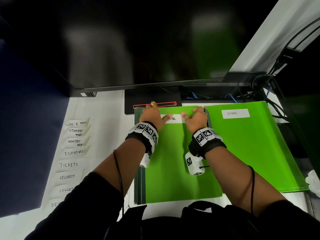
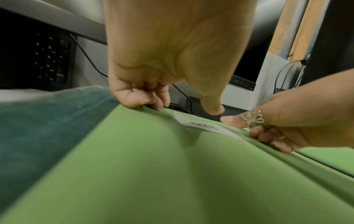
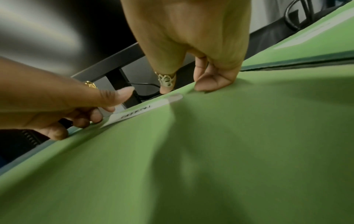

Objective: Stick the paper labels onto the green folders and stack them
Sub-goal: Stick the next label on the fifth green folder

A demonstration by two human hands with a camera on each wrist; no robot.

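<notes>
A bright green folder (image 1: pixel 181 161) lies in front of me with a white handwritten label (image 1: pixel 171 118) near its top edge. My left hand (image 1: pixel 153 115) curls its fingers over the folder's far edge, and its thumb lies on the label's left end. My right hand (image 1: pixel 195 116) holds the same edge, thumb at the label's right end. The left wrist view shows the left fingers (image 2: pixel 138 98) hooked on the edge beside the label (image 2: pixel 205 125). The right wrist view shows the ringed thumb (image 3: pixel 166 81) by the label (image 3: pixel 138 112).
A second green folder (image 1: pixel 251 149) labelled CLINIC (image 1: pixel 235 113) lies to the right. Several handwritten labels (image 1: pixel 72 153) sit in a column on the white desk at left. A dark green folder edge (image 1: pixel 139 184) shows underneath. A monitor stand (image 1: pixel 152 99) and cables (image 1: pixel 259 90) are behind.
</notes>
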